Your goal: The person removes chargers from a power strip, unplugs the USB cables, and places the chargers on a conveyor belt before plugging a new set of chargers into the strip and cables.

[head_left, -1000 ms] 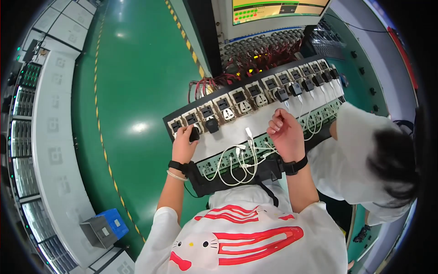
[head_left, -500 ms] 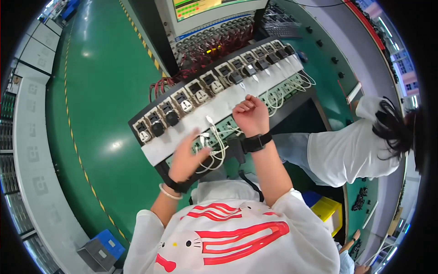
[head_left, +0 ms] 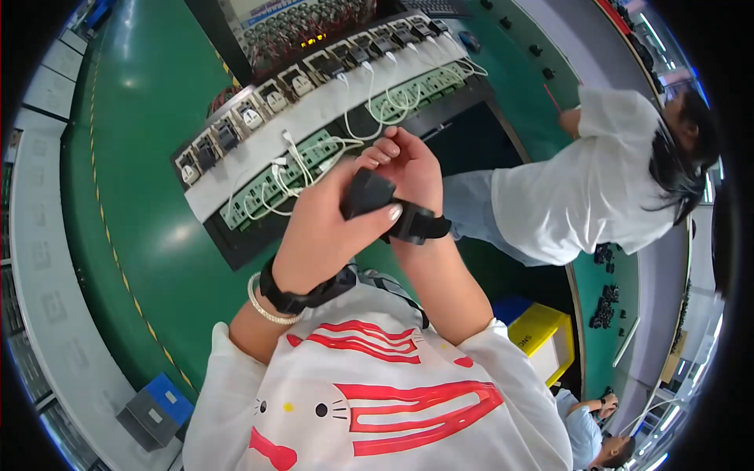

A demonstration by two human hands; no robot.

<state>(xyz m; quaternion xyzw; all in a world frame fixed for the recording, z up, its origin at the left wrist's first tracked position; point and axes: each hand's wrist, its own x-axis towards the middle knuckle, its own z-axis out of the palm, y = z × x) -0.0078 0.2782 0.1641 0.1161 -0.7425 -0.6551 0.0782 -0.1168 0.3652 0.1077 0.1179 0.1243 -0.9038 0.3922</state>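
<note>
My left hand (head_left: 318, 228) is closed around a black block (head_left: 368, 194), its thumb laid along the near side. The block sits against the inner side of my right wrist, by the black strap (head_left: 420, 225) there; whether the two are joined I cannot tell. My right hand (head_left: 410, 166) is turned partly palm up with fingers curled in, and nothing shows in them. Beyond both hands stands a long fixture with a row of sockets (head_left: 250, 118), several with black adapters (head_left: 228, 133) plugged in. White cables (head_left: 286, 138) lie over its green circuit boards (head_left: 263, 188).
Behind the fixture is a rack of red-wired parts (head_left: 302, 35). A co-worker in a white shirt (head_left: 565, 180) is close on the right. A yellow bin (head_left: 542, 337) stands at lower right, grey and blue bins (head_left: 153, 424) at lower left. Another person (head_left: 581, 432) sits at bottom right.
My left hand has moved right, from the cables to the black block at my right wrist. My right hand has come nearer and left. The fixture sits higher and further left in view.
</note>
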